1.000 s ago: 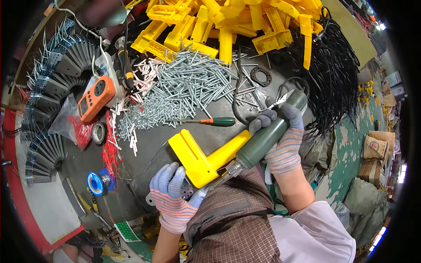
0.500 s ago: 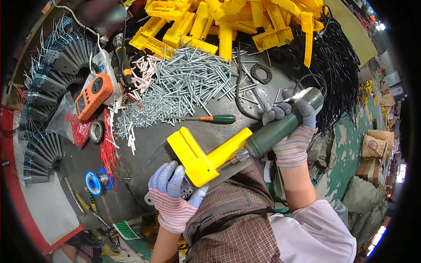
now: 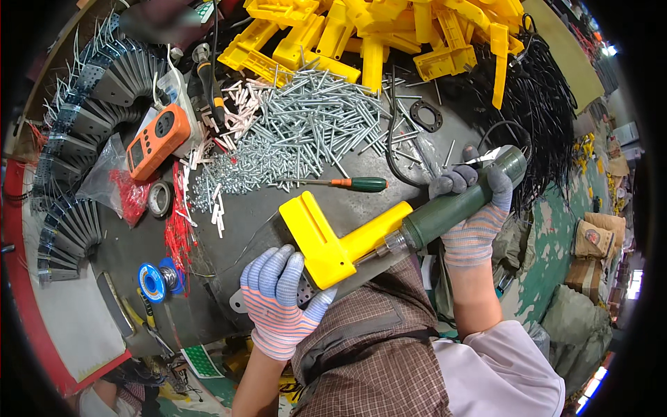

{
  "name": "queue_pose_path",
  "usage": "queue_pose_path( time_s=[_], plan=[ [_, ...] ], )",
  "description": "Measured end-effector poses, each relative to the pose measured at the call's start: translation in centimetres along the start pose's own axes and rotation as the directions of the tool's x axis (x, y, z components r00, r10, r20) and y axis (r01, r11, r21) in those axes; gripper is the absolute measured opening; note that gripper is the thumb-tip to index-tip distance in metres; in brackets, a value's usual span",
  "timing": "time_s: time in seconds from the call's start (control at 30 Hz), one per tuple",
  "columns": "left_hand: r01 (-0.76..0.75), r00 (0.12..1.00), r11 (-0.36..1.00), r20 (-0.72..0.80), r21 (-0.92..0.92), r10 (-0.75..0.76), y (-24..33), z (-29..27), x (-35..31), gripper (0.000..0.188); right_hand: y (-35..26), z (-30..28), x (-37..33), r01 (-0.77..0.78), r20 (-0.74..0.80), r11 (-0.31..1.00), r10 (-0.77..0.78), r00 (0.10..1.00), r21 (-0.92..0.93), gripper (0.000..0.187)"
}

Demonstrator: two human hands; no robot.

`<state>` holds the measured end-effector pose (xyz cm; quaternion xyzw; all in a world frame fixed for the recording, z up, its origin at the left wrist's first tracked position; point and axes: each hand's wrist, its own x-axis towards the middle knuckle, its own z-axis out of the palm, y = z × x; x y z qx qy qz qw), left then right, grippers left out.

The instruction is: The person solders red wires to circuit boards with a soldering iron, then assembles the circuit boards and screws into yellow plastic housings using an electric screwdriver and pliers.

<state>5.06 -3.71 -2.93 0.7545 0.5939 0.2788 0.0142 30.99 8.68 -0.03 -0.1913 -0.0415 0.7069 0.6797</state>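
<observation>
My left hand (image 3: 281, 302), in a striped glove, grips the lower left end of a T-shaped yellow plastic housing (image 3: 316, 240) and a perforated metal plate (image 3: 303, 292) against it. Most of the plate is hidden by the fingers. My right hand (image 3: 476, 226), also gloved, is wrapped around a dark green electric screwdriver (image 3: 441, 212). The screwdriver's bit reaches along the underside of the housing's stem towards the corner by my left hand; its tip is hidden. A hand screwdriver (image 3: 361, 184) with a green and orange handle lies beyond the housing.
Loose screws (image 3: 319, 118) are heaped beyond my hands, with yellow housings (image 3: 375, 42) piled behind. Black cables (image 3: 542, 104) hang at the right. At left are an orange meter (image 3: 158, 142), a tape roll (image 3: 160, 199), a solder spool (image 3: 152, 282), red wires (image 3: 178, 240) and stacked metal plates (image 3: 69, 229).
The view has shifted slightly, so the bench things sit a little further right. Both hands keep their grips, and the screwdriver stays at the housing.
</observation>
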Motion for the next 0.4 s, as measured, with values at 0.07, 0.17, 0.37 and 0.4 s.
queue_pose_path(
  time_s=[0.07,0.17,0.37,0.4],
  plan=[
    [0.005,1.0,1.0,-0.006,-0.01,-0.005,-0.03,0.05,-0.02,0.064,0.12,0.02,0.07,0.009,0.011,1.0,-0.009,1.0,-0.015,0.037],
    [0.017,1.0,0.999,-0.012,-0.028,-0.017,-0.1,0.01,0.03,0.063,0.54,0.13,0.16,-0.042,0.013,0.997,0.041,0.999,0.064,0.036],
    [0.046,0.999,0.997,-0.021,-0.057,-0.048,-0.08,-0.05,-0.14,0.066,0.46,0.77,-0.44,-0.027,0.096,1.0,0.028,0.995,-0.004,0.04],
    [0.054,0.998,0.995,-0.022,-0.089,-0.057,0.06,-0.02,-0.1,0.066,0.42,0.92,-0.6,-0.04,0.096,0.998,0.036,0.995,0.042,0.041]
  ],
)
